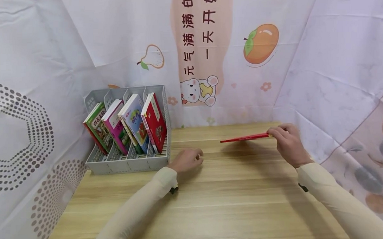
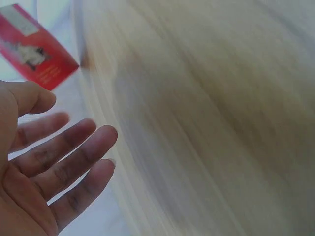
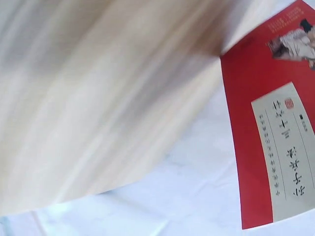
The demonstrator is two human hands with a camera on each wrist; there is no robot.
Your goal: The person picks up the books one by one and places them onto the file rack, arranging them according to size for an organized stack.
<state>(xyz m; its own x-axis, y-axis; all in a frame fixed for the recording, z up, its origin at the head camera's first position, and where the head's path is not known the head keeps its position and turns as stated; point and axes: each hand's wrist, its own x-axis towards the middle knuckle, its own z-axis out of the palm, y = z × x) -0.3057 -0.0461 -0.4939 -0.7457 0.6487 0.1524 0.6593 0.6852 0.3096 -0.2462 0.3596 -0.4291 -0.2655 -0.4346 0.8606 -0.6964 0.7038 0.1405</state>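
Note:
A thin red book [image 1: 246, 138] is held at its right end by my right hand [image 1: 287, 142], tilted with its left end lower, over the back right of the table. Its red cover with a cream title label [image 3: 290, 152] faces the right wrist camera; the right hand itself is outside that view. My left hand [image 1: 187, 159] is over the table beside the grey rack, with loosely bent fingers and nothing in them. In the left wrist view, the left hand [image 2: 59, 162] has spread fingers, and the red book [image 2: 37, 49] shows beyond the thumb.
A grey divided rack [image 1: 129, 166] stands at the back left. Leaning in its slots are a green book [image 1: 102, 125], a magenta-spined book [image 1: 116, 125], a light blue book [image 1: 136, 121] and a red book [image 1: 156, 123]. Printed cloth [image 1: 229, 110] hangs behind the wooden table [image 1: 213, 211].

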